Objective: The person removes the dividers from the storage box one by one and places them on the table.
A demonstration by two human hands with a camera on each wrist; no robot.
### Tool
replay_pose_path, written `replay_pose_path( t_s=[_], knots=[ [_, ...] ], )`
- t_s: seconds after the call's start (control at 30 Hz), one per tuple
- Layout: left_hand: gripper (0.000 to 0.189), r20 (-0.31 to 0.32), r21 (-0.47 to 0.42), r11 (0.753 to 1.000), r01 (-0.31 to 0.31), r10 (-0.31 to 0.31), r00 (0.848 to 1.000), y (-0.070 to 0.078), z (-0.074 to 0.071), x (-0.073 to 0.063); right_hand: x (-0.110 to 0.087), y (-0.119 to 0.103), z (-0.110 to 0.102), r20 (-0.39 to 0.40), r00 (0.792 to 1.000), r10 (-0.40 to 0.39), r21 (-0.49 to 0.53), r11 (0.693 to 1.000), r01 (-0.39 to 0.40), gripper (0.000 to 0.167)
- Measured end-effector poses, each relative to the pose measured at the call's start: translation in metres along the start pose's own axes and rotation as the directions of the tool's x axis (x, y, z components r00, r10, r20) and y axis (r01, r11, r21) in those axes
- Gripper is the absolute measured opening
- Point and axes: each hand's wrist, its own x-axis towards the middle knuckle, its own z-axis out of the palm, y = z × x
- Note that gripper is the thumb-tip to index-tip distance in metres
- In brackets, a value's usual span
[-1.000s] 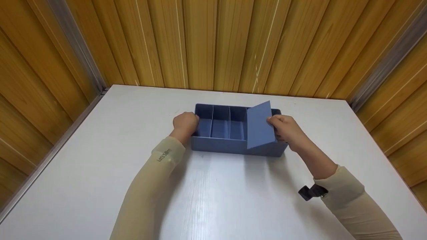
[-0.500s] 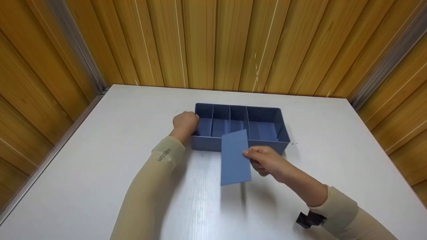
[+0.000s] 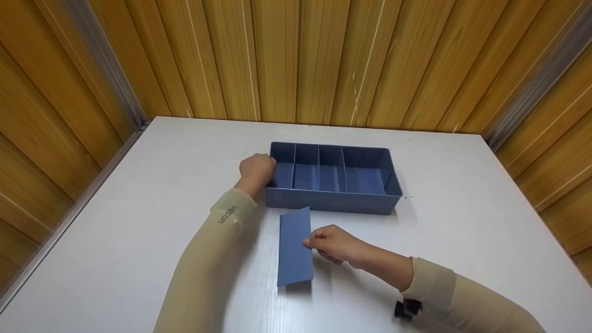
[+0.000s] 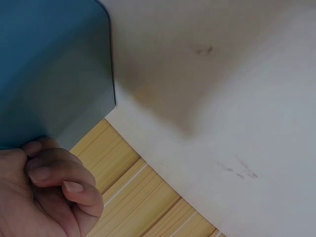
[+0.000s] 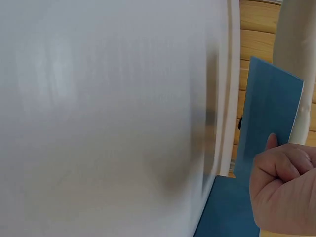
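Fingers (image 3: 308, 242) of the right hand (image 3: 335, 243) pinch the right long edge of a flat blue divider panel (image 3: 293, 252), around the middle of that edge, the thumb lying on its face. The panel is in front of the left half of a blue compartment box (image 3: 330, 200), on the person's side. It reaches leftward from those fingers, its long axis running toward and away from the box's front wall, roughly across the box's own length. A shadow under its near end suggests it is held off the table (image 3: 199, 152); whether its far end touches the box cannot be told.

The left hand (image 3: 257, 169) holds the box at its left end, fingers curled at the rim; where its thumb sits is hidden. The right hand is the nearer to the panel, since it has hold of it.

Three upright dividers (image 3: 318, 169) stand in the box, marking off four compartments, the rightmost being the widest. Behind the box rises a wood-patterned wall (image 3: 319, 69).
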Motion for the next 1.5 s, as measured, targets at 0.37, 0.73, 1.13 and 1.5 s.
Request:
replay_pose_path(
  t_s=[0.37, 0.73, 1.13, 1.5],
  knots=[
    [0.041, 0.002, 0.008, 1.0, 0.007, -0.007, 1.0, 0.001, -0.002, -0.002, 0.026, 0.002, 0.009, -0.039, 0.998, 0.057, -0.022, 0.998, -0.058, 0.043],
    [0.042, -0.006, -0.017, 0.999, 0.027, -0.027, 1.0, 0.002, -0.001, -0.002, 0.041, 0.008, 0.012, -0.108, 0.993, 0.053, -0.086, 0.994, -0.063, 0.042],
    [0.043, 0.0, -0.05, 0.997, 0.052, -0.052, 0.999, 0.001, 0.0, 0.0, 0.047, 0.01, 0.017, -0.1, 0.993, 0.066, -0.17, 0.982, -0.082, 0.041],
    [0.046, 0.01, -0.026, 0.999, 0.036, -0.036, 0.999, 0.001, 0.0, 0.001, 0.06, 0.007, 0.019, -0.047, 0.99, 0.135, -0.145, 0.979, -0.14, 0.044]
  ],
)
